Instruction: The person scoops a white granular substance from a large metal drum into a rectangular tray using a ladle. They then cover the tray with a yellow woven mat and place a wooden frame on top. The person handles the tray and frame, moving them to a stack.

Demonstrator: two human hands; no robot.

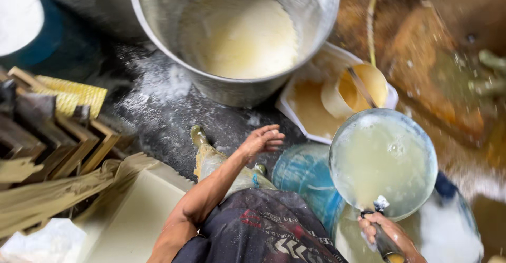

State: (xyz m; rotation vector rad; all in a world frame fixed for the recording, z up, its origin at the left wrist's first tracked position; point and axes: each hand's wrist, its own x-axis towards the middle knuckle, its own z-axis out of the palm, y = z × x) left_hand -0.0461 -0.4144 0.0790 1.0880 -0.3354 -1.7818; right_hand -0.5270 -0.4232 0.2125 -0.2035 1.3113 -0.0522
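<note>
Ladle, round and brimming with pale cloudy liquid, is held level by its handle in the right hand, fingers clamped around the grip. It hangs just below and right of the large metal pot of creamy liquid. Left hand hovers open, fingers spread, holding nothing, just below the pot. White tray sits beside the pot, above a blue barrel.

Dull metal pot, glossy metal ladle, rough wooden frames.
</note>
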